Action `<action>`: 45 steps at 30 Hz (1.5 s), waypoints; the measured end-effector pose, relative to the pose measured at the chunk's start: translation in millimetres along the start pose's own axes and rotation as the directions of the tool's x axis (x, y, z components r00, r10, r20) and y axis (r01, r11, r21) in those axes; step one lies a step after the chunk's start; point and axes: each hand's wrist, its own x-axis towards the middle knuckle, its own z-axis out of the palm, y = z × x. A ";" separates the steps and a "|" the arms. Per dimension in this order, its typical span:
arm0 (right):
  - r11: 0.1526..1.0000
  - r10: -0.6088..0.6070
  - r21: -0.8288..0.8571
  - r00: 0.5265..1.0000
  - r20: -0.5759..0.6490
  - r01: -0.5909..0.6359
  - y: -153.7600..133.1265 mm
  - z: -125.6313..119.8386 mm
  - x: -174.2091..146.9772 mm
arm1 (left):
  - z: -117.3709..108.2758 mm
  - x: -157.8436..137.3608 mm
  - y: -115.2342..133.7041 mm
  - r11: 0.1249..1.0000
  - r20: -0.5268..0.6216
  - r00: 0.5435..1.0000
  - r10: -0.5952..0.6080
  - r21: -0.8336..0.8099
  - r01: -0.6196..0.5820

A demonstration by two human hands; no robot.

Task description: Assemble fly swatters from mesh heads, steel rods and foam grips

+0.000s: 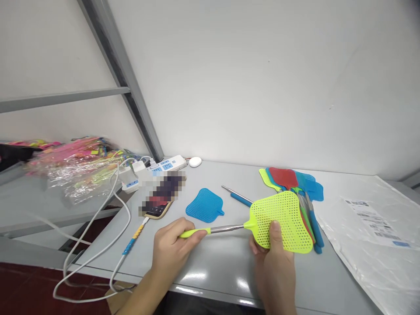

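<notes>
A yellow-green fly swatter (280,218) with a perforated head and a metal rod spans both of my hands above the table. My left hand (173,245) is wrapped round its yellow-green handle. With the thumb on top and fingers behind, my right hand (275,258) grips the head. Beyond them a loose blue swatter head (205,204) lies flat. A blue handle with a metal rod (241,199) rests beside it, partly hidden by the yellow-green head. Several swatters in red, blue and green, such as a red one (284,177), are piled behind my right hand.
A phone (160,197) with a charging cable lies at the left, near a power strip (177,162) and a white round object (195,162). A white plastic mailing bag (364,253) covers the right side. Plastic-wrapped colourful items (82,166) sit on a shelf at the far left.
</notes>
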 end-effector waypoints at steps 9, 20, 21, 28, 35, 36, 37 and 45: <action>0.996 -0.084 -0.009 0.994 0.074 0.084 -0.3 4.1 -6.7 | -0.5 1.5 2.2 0.999 0.005 1.000 -0.008 -0.031 0.008; 0.988 0.091 0.098 0.958 0.272 -0.121 -3.3 -9.7 10.3 | -2.1 4.0 -1.7 0.970 0.095 0.965 0.244 -0.043 -0.241; 0.984 0.097 0.120 0.955 0.281 -0.135 -2.6 -10.4 11.0 | -1.4 3.8 -1.6 0.967 0.095 0.962 0.256 -0.042 -0.253; 0.983 0.175 -0.012 0.909 0.378 -0.184 2.4 -9.8 8.5 | 2.8 3.6 -0.4 0.941 0.215 0.918 0.332 -0.006 -0.339; 0.908 0.054 -0.381 0.853 0.519 0.175 6.7 -4.2 0.0 | 8.7 2.1 6.0 0.910 0.268 0.881 0.389 0.038 -0.414; 0.890 0.023 -0.395 0.842 0.538 0.228 6.2 -2.6 -1.3 | 11.6 1.8 8.8 0.910 0.268 0.880 0.391 0.032 -0.414; 0.873 -0.007 -0.400 0.828 0.561 0.279 5.3 -1.1 -2.3 | 15.4 1.9 12.6 0.914 0.269 0.882 0.386 0.014 -0.405; 0.673 -0.200 -0.527 0.813 0.546 0.520 -31.9 -7.3 24.2 | 71.0 25.6 84.2 0.963 0.506 0.856 0.103 -0.266 0.042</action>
